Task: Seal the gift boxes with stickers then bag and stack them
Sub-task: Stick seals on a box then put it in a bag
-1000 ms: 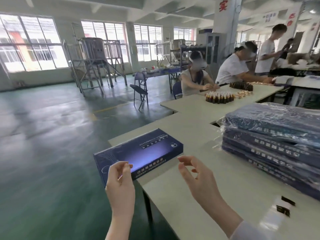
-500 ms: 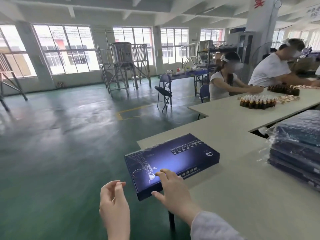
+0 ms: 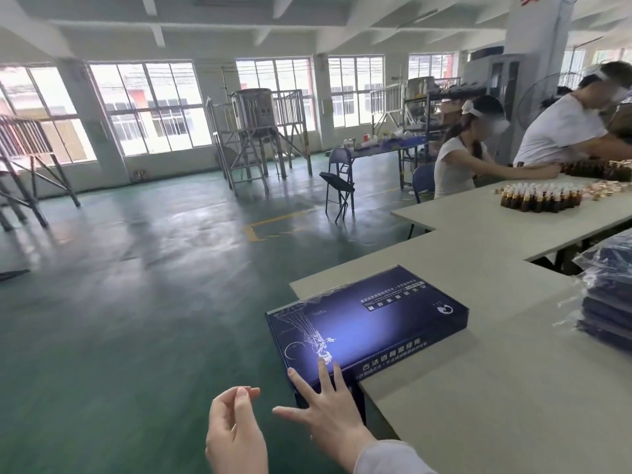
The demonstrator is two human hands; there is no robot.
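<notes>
A flat dark blue gift box (image 3: 369,323) with white line art lies on the near corner of the pale table (image 3: 496,388), and its left end hangs over the edge. My right hand (image 3: 328,415) has its fingers spread straight, the fingertips touching the box's near edge. My left hand (image 3: 232,432) hovers over the floor just left of the box. Its thumb and fingertips pinch together on what looks like a small clear sticker, too thin to see plainly. A stack of bagged blue boxes (image 3: 608,302) sits at the right edge of the table.
Rows of small brown bottles (image 3: 540,200) stand on the far table, where two people (image 3: 461,165) sit working. A folding chair (image 3: 338,183) and metal platforms (image 3: 256,138) stand on the green floor to the left.
My view swung left, so the bagged stack slid towards the right edge. My right hand moved onto the box's near edge and spread its fingers. My left hand stayed pinched.
</notes>
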